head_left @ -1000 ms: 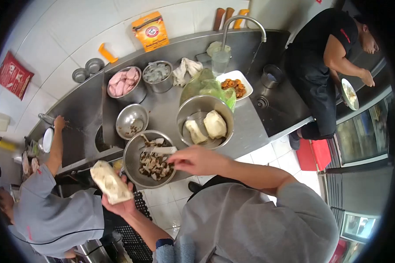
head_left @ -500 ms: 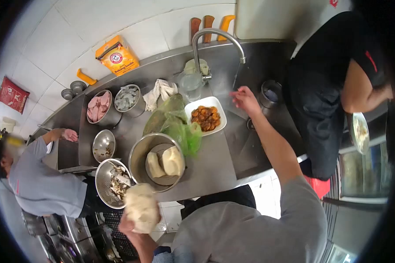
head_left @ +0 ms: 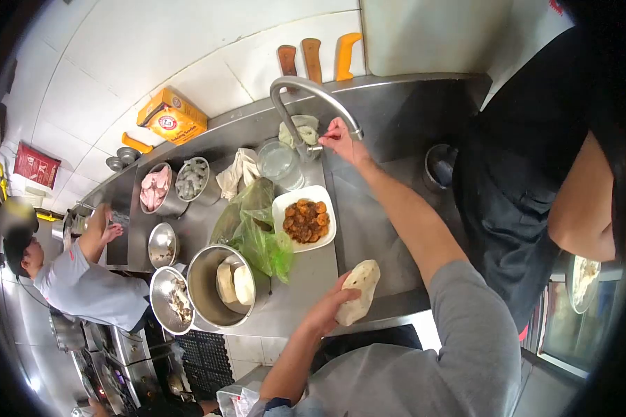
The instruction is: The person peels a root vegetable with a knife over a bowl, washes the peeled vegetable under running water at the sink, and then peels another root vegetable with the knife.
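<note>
Off-white peeled chunk (head_left: 359, 292) sits in the left hand (head_left: 329, 306), by the sink's (head_left: 389, 240) near edge, fingers closed round its left side. Right hand (head_left: 343, 142) is at the tap lever (head_left: 314, 149), fingertips bunched (can't tell if they're pinching it). Wet surface would likely be slick: firm grip, chunk well over the basin, gentle touch on the lever. Steel pot (head_left: 203, 278), left, holds similar pieces (head_left: 243, 284).

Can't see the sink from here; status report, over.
Left hand holding pale chunk. Right hand at faucet. Metal cup in sink, clear of both hands.
</note>
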{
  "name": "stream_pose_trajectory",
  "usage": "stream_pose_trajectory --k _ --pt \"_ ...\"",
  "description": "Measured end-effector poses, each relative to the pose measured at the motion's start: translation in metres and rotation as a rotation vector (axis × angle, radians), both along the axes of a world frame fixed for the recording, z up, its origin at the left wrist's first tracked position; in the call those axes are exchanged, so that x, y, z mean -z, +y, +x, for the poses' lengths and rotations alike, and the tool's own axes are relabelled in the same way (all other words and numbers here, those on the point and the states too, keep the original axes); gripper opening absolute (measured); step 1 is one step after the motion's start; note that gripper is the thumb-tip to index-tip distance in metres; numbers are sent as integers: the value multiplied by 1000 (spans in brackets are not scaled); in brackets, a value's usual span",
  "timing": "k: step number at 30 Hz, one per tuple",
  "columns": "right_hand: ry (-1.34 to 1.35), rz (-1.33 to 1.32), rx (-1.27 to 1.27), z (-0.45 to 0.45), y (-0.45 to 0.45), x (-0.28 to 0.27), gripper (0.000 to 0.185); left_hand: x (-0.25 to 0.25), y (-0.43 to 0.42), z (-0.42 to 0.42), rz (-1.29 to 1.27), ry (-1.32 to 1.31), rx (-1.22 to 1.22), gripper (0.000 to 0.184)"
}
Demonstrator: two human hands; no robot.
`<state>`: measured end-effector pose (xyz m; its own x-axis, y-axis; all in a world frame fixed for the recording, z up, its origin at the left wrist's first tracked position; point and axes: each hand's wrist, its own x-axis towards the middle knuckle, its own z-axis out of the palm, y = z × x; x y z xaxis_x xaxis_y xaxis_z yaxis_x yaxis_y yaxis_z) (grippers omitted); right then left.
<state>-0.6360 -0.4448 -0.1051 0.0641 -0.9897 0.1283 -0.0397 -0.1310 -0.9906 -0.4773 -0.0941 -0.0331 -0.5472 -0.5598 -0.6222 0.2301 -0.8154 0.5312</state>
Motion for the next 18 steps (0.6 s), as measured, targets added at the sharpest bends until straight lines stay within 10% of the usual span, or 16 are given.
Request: stream_pose_trajectory --k 18 --pt "206 -174 -186 -5 18 -28 41 128 -120 -99 49 195 -283 29"
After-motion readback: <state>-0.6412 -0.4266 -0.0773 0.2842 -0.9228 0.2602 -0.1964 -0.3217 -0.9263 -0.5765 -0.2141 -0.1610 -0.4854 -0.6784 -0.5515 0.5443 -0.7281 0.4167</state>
